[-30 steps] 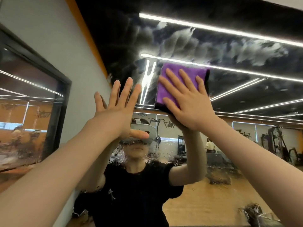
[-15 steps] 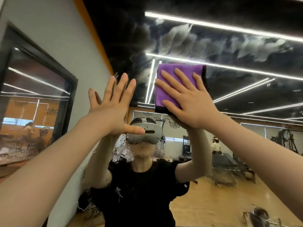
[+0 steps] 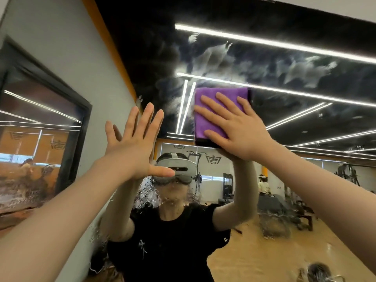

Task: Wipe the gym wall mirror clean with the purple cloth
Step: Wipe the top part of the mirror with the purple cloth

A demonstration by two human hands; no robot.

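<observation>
Head view: a gym is reflecting in the wall mirror [image 3: 284, 64], with a wood floor, weight machines at the far right and bright ceiling light strips [image 3: 274, 42] running across a dark ceiling. A grey wall with an orange edge strip is standing at the left, carrying a second, black-framed mirror [image 3: 40, 127]. Cloudy smears are hanging on the glass above and to the right of the cloth, and wet streaks and droplets [image 3: 150, 196] are sitting lower down, below the left hand.

The purple cloth [image 3: 205, 121], folded to a rectangle with its long axis upright, is lying flat on the mirror. The right hand [image 3: 234, 127] is pressing it there with straight, spread fingers, palm over the lower right part. The left hand [image 3: 136, 143] is spread flat just to the left of the cloth, fingers up, holding nothing; it seems to be bracing on the glass.

The unwiped haze is lying up and to the right of the right hand, so the stroke probably needs to travel that way.
</observation>
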